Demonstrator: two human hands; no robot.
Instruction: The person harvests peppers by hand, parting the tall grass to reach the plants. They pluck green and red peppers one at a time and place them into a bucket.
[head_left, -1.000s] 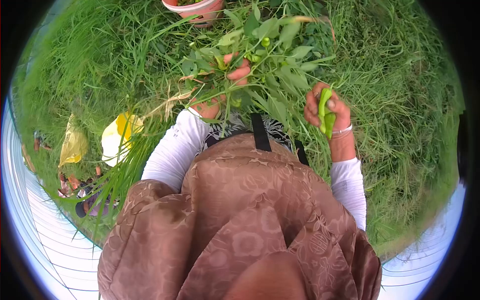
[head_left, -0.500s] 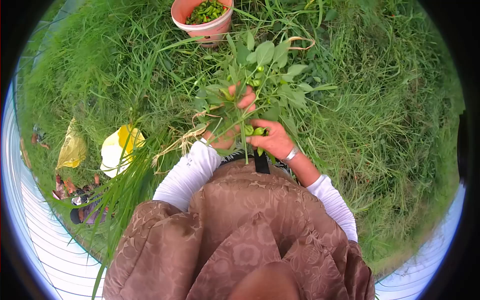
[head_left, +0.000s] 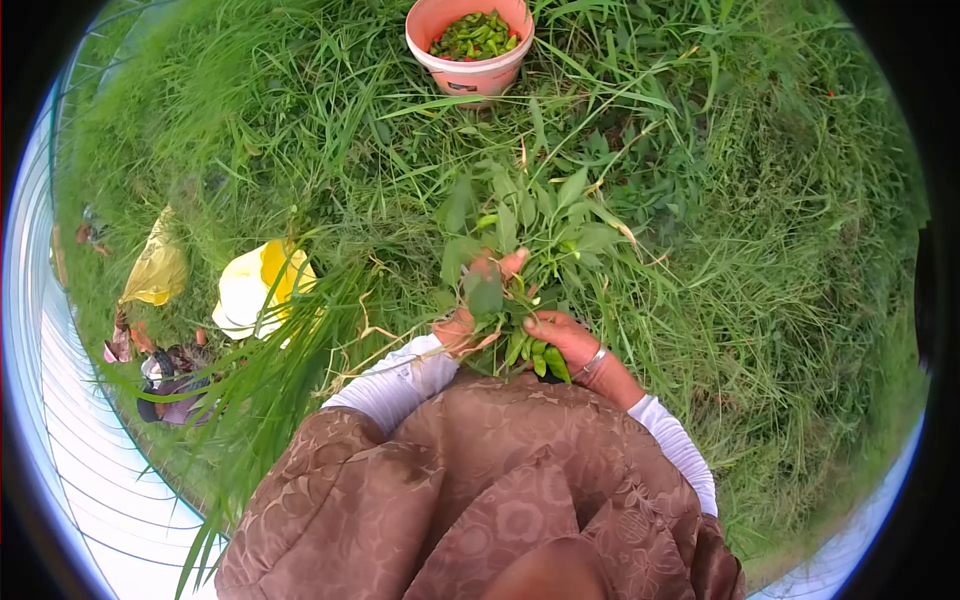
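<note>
A leafy pepper plant (head_left: 520,215) stands up between my hands in front of my waist, with a few green peppers among its leaves. My left hand (head_left: 456,328) is closed around the plant's stems, and leaves cover much of its palm and fingers. Close beside it on the right, my right hand (head_left: 566,342), with a metal band at the wrist, is closed on several green peppers (head_left: 545,360) that hang below its fingers. Dry, pale stalks trail over my left wrist.
Ahead stands a pink bucket (head_left: 470,75) partly filled with green and some red peppers. To the left are a white-and-yellow sack (head_left: 262,288) and a yellow bag (head_left: 158,262), with another person (head_left: 182,385) low beyond them. Tall grass (head_left: 300,350) rises beside my left arm.
My view has shifted, so the bucket shows further right and lower. The plant and both hands appear lower, closer to my jacket. Peppers in my right hand now hang more plainly below the fingers.
</note>
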